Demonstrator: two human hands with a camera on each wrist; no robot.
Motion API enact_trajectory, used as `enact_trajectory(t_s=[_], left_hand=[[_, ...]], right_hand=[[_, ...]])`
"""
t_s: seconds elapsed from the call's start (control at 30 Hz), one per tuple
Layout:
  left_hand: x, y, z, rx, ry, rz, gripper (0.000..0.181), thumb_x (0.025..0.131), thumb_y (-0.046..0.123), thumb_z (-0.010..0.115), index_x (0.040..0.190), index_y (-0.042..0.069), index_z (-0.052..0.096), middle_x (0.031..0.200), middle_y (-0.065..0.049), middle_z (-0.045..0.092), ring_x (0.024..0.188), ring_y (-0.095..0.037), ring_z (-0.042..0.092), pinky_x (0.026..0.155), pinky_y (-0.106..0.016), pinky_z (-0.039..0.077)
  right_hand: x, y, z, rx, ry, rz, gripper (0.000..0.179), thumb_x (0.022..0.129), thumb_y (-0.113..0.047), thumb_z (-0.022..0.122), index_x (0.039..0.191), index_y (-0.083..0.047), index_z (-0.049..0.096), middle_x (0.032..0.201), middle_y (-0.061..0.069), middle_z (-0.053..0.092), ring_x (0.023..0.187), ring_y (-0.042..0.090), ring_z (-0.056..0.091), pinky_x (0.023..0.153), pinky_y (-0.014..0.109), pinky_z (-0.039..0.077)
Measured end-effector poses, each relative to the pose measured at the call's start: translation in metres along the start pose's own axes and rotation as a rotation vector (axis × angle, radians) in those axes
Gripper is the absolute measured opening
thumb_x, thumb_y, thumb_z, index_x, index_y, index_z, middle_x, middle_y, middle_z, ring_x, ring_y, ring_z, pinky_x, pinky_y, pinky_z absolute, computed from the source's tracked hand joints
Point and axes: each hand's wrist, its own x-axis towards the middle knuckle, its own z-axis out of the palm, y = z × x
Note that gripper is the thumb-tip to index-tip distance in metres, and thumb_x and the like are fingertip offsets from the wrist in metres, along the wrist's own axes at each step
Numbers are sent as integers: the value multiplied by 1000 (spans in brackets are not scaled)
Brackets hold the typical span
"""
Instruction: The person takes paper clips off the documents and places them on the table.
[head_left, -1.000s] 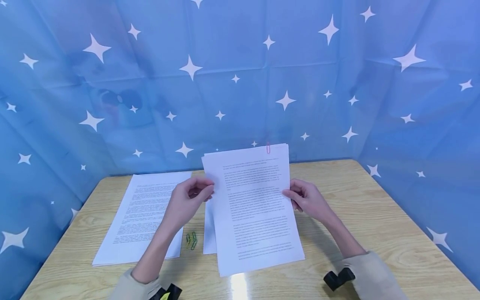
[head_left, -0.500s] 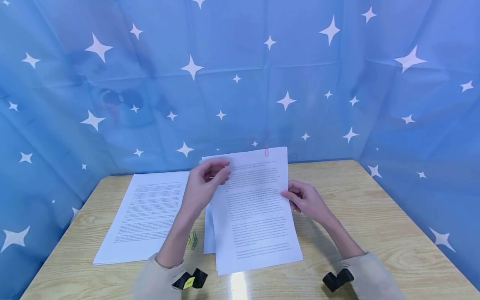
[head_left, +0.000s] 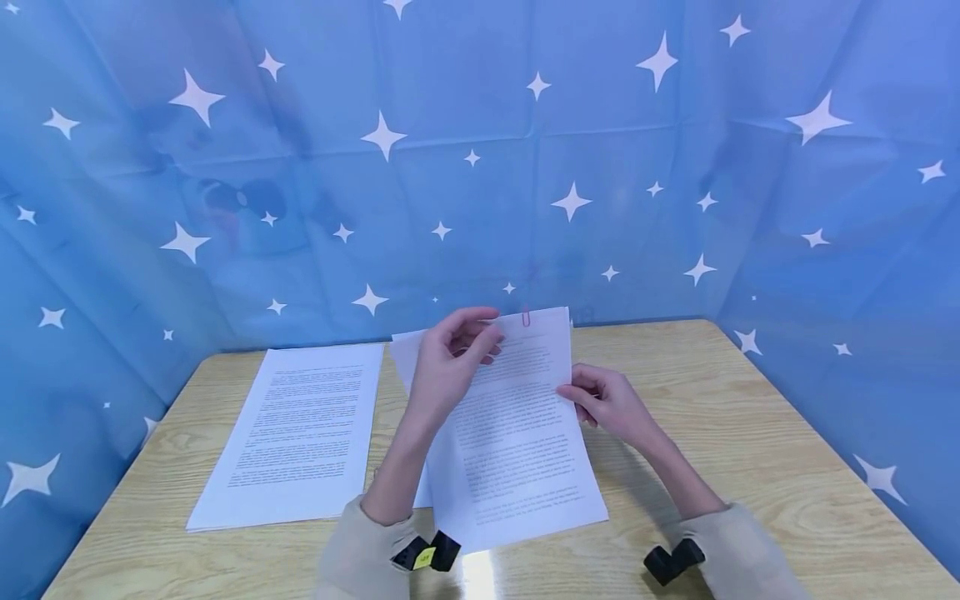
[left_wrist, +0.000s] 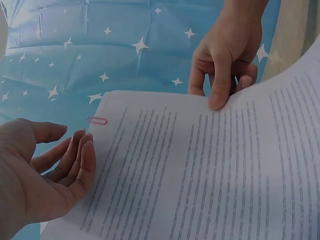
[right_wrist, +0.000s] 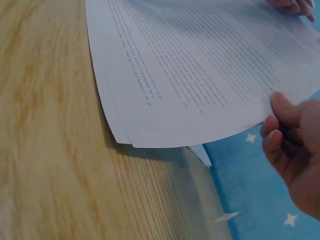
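Several printed sheets [head_left: 525, 458], joined by a pink paper clip [head_left: 526, 318] on the top edge, stand tilted above the table. My right hand [head_left: 609, 406] pinches their right edge between thumb and fingers. In the left wrist view the pink clip lies close to the fingertips of my left hand [left_wrist: 55, 175], whose fingers are loosely bent and hold nothing. From the head view, that left hand [head_left: 459, 358] is in front of the sheets' upper left part, left of the clip. It covers some of the print.
A stack of printed paper [head_left: 300, 433] lies on the left of the wooden table [head_left: 735, 417]. More white paper [head_left: 423, 493] lies behind the held sheets, partly covered. A blue curtain [head_left: 480, 208] with white stars hangs behind the table.
My left hand has let go of the sheets' left edge and moved right and up toward the pink clip. The sheets' top has dipped slightly. My left forearm now covers the green paper clips.
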Motion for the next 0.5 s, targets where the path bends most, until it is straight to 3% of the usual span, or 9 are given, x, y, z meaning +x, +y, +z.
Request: enact_trajectory(t_s=[0.23,0.5], left_hand=[[4,0,16,-75,-19,-8,26,99,7,64,124,1,66,94,-18,72,82,-31,71,76,-36,60],[7,-3,33,-112,-49,-22,27,101,11,62,127,2,64,87,-18,72,72,-24,72,72,-35,60]], right_hand=[[-1,-4,0,0,5,14,10,103,-9,59,95,-6,65,61,7,51,48,41,43,41,24,35],[-1,-3,-1,20,15,14,8,102,-7,59,99,-4,66,60,12,51,45,33,42,40,26,34]])
